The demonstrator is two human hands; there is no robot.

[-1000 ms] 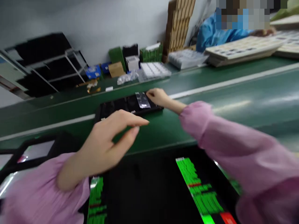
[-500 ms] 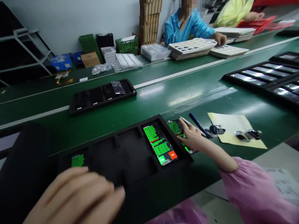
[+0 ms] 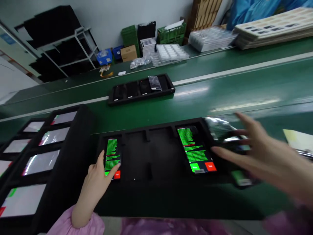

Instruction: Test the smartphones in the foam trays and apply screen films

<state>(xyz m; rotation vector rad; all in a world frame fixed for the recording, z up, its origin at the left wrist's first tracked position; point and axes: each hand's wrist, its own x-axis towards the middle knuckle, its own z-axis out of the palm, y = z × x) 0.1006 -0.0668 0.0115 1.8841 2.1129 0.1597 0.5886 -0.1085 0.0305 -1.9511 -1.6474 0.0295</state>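
A black foam tray [image 3: 160,182] lies on the green bench. Its right compartment holds a phone with green text and green and red buttons [image 3: 195,147]. In the left compartment lies a similar phone [image 3: 112,151]; my left hand [image 3: 96,178] has thumb and index finger spread along its two edges. The two middle compartments hold nothing. My right hand [image 3: 254,147], blurred, is spread just right of the tray, above a smeared phone [image 3: 241,178] and clear plastic film [image 3: 218,125]. Nothing shows gripped in it.
Black trays of lit phones [image 3: 85,130] are stacked at left. Farther back, another black tray [image 3: 141,98] carries dark phones and a bagged one. Behind stand clear plastic trays [image 3: 172,52], crates and stacked card sheets [image 3: 271,34]. Yellow paper [image 3: 298,140] lies at right.
The view has swung left. My left hand has come onto the left phone from in front of the tray. My right hand has lifted from the phone beside the tray.
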